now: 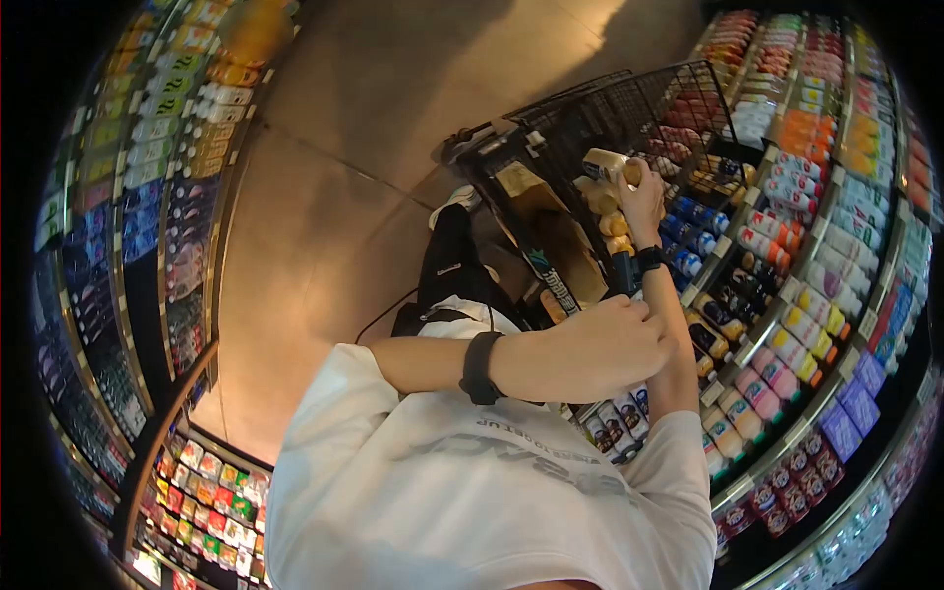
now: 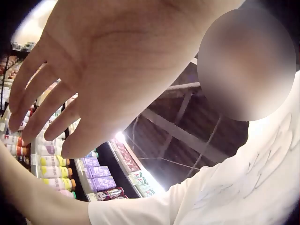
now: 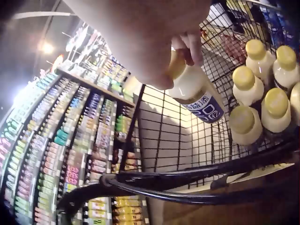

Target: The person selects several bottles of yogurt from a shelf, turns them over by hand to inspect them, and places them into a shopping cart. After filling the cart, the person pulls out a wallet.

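My right hand (image 1: 644,202) reaches over the black wire shopping cart (image 1: 629,74) and grips a bottle (image 3: 199,96) by its yellow cap. The bottle is pale with a blue and white label and hangs tilted inside the basket in the right wrist view. Several similar yellow-capped bottles (image 3: 243,124) stand upright together beside it in the cart. My left hand (image 1: 600,344) is held across my body, above the right forearm. In the left wrist view its palm shows, fingers loosely bent and apart, holding nothing.
Shelves of bottled drinks (image 1: 777,344) run along the right, close to the cart. Another stocked shelf (image 1: 187,197) lines the left side. The tiled floor (image 1: 324,226) stretches between them. The cart's black handle bar (image 3: 211,171) crosses the right wrist view.
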Demonstrator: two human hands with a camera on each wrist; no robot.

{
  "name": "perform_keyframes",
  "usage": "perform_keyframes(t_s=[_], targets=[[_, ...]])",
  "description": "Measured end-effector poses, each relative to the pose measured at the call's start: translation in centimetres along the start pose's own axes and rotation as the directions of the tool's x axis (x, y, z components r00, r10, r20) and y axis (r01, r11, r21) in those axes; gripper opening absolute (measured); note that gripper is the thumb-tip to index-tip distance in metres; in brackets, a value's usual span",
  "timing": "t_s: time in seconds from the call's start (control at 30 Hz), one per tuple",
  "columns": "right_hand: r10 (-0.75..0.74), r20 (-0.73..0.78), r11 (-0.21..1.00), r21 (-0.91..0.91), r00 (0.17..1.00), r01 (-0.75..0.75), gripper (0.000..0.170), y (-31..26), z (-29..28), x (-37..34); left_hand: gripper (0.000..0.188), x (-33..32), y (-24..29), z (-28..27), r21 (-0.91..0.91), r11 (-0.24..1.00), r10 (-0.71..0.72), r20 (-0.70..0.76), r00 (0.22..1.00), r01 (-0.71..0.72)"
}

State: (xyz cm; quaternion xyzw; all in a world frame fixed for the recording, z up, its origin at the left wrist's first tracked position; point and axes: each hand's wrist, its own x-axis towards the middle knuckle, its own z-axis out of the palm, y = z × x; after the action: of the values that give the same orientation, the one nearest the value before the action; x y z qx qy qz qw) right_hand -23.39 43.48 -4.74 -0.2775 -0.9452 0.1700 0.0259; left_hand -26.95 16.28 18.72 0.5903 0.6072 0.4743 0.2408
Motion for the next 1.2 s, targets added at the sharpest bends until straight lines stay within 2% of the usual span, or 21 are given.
perform_keyframes(t_s=[0.1, 0.33, 0.47, 0.53, 0.63, 0.7, 0.77, 0.83, 0.87, 0.9, 0.97, 1.0, 1.07, 1.1, 1.13, 1.17, 1.2], targets=[[-0.067, 0.106, 0.975, -0.205, 0.992, 0.087, 0.034, 0.6, 1.8, 0.7, 0.020, -0.8, -0.7, -0.4, 0.023, 0.998, -0.049, -0.022, 0.999, 0.050], [-0.023, 0.192, 0.977, -0.206, 0.981, 0.063, 0.037, 0.5, 3.0, 0.5, 0.021, -0.4, -1.0, 0.0, 0.062, 0.995, -0.085, 0.074, 0.994, 0.080], [-0.062, 0.256, 0.997, -0.025, 0.965, 0.070, 0.041, 2.3, 3.3, 0.2, 0.022, 0.7, -0.7, 0.5, 0.051, 0.999, -0.025, 0.131, 0.991, 0.019], [-0.075, 0.300, 0.995, 0.085, 0.951, 0.052, 0.042, 2.3, 1.5, -0.1, 0.021, 1.4, -0.6, 1.2, 0.042, 0.999, 0.024, 0.136, 0.990, -0.030], [-0.142, 0.034, 0.917, 0.381, 0.989, 0.118, 0.039, 0.8, -3.4, -2.3, 0.022, 2.7, 0.2, 1.9, 0.042, 0.998, 0.041, 0.269, 0.962, -0.054], [0.054, -0.018, 0.831, 0.556, 0.998, -0.035, 0.031, 0.8, -6.9, -5.0, 0.022, 3.5, 0.4, 2.7, 0.028, 0.994, 0.091, 0.298, 0.950, -0.105], [0.123, -0.176, 0.778, 0.628, 0.977, 0.016, 0.028, 0.9, -11.3, -8.7, 0.023, 5.0, 1.0, 3.1, 0.015, 0.988, 0.138, 0.365, 0.921, -0.154], [0.248, -0.235, 0.766, 0.641, 0.940, -0.042, 0.023, 0.7, -16.7, -13.4, 0.024, 6.9, 2.3, 3.6, -0.003, 0.982, 0.170, 0.463, 0.870, -0.190], [0.276, -0.303, 0.780, 0.625, 0.912, -0.029, 0.021, 0.3, -19.4, -15.9, 0.025, 7.9, 2.8, 4.1, -0.058, 0.975, 0.218, 0.462, 0.860, -0.216], [0.309, -0.373, 0.798, 0.603, 0.875, -0.025, 0.019, 0.0, -22.0, -18.7, 0.027, 8.7, 3.5, 4.8, -0.122, 0.962, 0.272, 0.469, 0.840, -0.244], [0.306, -0.561, 0.907, 0.417, 0.769, -0.057, 0.018, -0.6, -26.9, -24.6, 0.030, 10.2, 5.1, 6.0, -0.138, 0.953, 0.300, 0.548, 0.781, -0.269], [0.318, -0.665, 0.928, 0.366, 0.676, -0.076, 0.017, -1.1, -28.8, -27.7, 0.030, 10.8, 6.1, 6.6, -0.189, 0.953, 0.304, 0.587, 0.751, -0.238], [0.379, -0.793, 0.925, 0.325, 0.477, -0.194, 0.016, -2.2, -32.5, -34.6, 0.031, 11.8, 7.9, 8.2, -0.227, 0.957, 0.288, 0.677, 0.677, -0.181], [0.383, -0.833, 0.921, 0.314, 0.398, -0.230, 0.015, -2.8, -33.7, -37.5, 0.030, 12.0, 8.3, 9.0, -0.189, 0.967, 0.256, 0.712, 0.654, -0.173], [0.347, -0.894, 0.910, 0.249, 0.282, -0.331, 0.011, -3.4, -35.1, -40.7, 0.031, 12.2, 8.9, 9.8, -0.181, 0.967, 0.252, 0.746, 0.617, -0.177], [0.418, -0.903, 0.880, 0.374, 0.102, -0.292, 0.008, -4.2, -36.0, -42.8, 0.031, 12.5, 9.3, 10.6, -0.162, 0.972, 0.233, 0.770, 0.594, -0.171], [0.368, -0.930, 0.902, 0.360, -0.014, -0.237, 0.009, -3.9, -36.9, -45.2, 0.031, 12.7, 9.8, 11.3, -0.175, 0.974, 0.225, 0.786, 0.575, -0.141]])
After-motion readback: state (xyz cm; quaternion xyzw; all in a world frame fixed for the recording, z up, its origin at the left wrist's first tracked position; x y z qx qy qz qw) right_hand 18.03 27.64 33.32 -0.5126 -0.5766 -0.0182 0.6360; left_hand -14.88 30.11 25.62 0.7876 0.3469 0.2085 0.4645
